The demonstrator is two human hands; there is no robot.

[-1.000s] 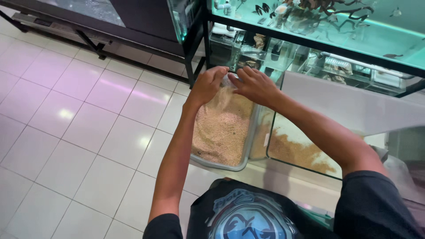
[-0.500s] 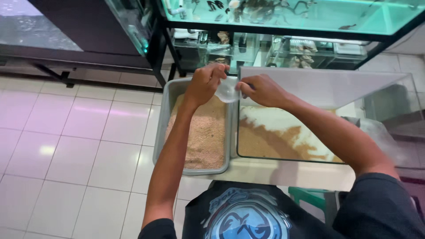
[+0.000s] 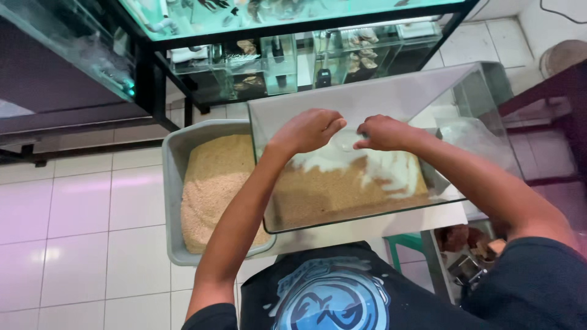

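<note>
While tilted a little on its stand, stood as the biggest thing in view: a bare glass tank (image 3: 391,98), clear-walled, with tan sand (image 3: 342,192) banked along its near side and a white patch of uncovered bottom behind that sand. Lay to the left of the tank, touching or nearly touching its left wall: a grey plastic tub (image 3: 173,183) on the white tiled floor (image 3: 73,208), filled with the same pale sand (image 3: 211,183), heaped higher toward its far end. Ran behind the tank, beyond its far wall: a black metal rack (image 3: 153,79) carrying lit aquariums, a long green-lit one on top and smaller glass boxes on the shelf below. Showed at the tank's near right corner, lower down: a green stool edge (image 3: 406,241) and some brownish clutter, too dim to name. Reached over the tank's near rim and into its open top: both bare forearms, from a dark printed shirt. Hovered above the sand line, about the middle of the tank: the left hand (image 3: 306,129), fingers curled inward and pinched on a small clear plastic cup (image 3: 347,140). Met it from the right, just beside it: the right hand (image 3: 382,132), knuckles bent, fingertips closed on the cup's other edge. Hung between the two hands, over the white patch: the cup itself, its contents impossible to tell through the glare.
</note>
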